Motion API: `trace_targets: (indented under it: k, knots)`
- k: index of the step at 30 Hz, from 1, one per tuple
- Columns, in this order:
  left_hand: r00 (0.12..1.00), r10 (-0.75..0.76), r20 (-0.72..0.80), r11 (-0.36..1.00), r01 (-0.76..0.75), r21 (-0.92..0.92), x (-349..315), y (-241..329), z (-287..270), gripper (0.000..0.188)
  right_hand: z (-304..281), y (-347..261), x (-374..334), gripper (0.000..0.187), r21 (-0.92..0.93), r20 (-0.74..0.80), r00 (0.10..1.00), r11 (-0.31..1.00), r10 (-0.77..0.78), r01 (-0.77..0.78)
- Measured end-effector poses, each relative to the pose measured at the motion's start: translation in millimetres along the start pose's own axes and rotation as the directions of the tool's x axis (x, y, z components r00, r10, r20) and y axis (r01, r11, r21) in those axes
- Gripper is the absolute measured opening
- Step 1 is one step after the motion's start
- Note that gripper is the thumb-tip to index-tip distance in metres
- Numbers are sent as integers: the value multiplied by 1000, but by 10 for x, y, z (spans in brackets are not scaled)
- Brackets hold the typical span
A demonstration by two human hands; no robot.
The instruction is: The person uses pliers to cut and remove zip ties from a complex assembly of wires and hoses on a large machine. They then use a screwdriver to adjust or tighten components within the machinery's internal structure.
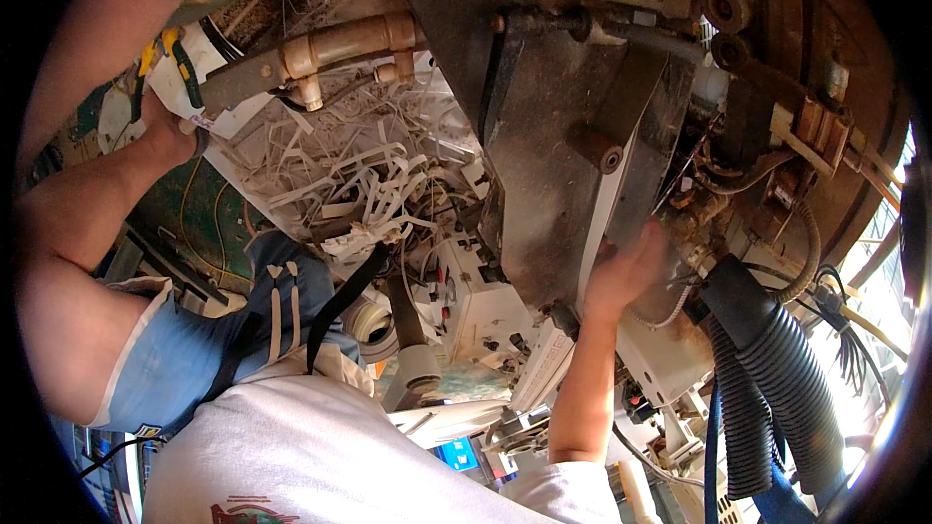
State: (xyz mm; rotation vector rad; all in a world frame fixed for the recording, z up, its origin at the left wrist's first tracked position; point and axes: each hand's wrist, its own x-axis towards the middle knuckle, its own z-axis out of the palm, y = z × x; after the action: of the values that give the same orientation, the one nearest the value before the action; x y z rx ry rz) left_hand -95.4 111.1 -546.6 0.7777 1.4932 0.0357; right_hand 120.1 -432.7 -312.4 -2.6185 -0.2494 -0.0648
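Head view: right hand (626, 267) presses flat, fingers spread, on the rusty machine plate (558, 165), steadying it. Left hand (167, 126) clenches yellow-handled pliers (160, 53) at the machine's left edge; next calls for careful tool placement.

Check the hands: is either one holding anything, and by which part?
Left hand grips the yellow-handled pliers by the handles. Right hand lies flat against the rusty metal housing, gripping nothing.

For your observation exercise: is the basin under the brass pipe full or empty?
Full: the basin is heaped with tangled white plastic strips beneath the pipe.
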Motion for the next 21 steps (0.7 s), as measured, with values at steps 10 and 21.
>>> trace_targets:
  k: [10, 21]
  knots:
    - [991, -137, 12, 986, 137, -99, -332, 191, 312, 42, 39, -17, -41, 26, 171, -25, 987, 973, 161, -155]
    - [996, -93, -9, 995, 93, -21, -134, 96, 164, 40, 23, -25, -21, 27, 61, -31, 997, 996, 72, -70]
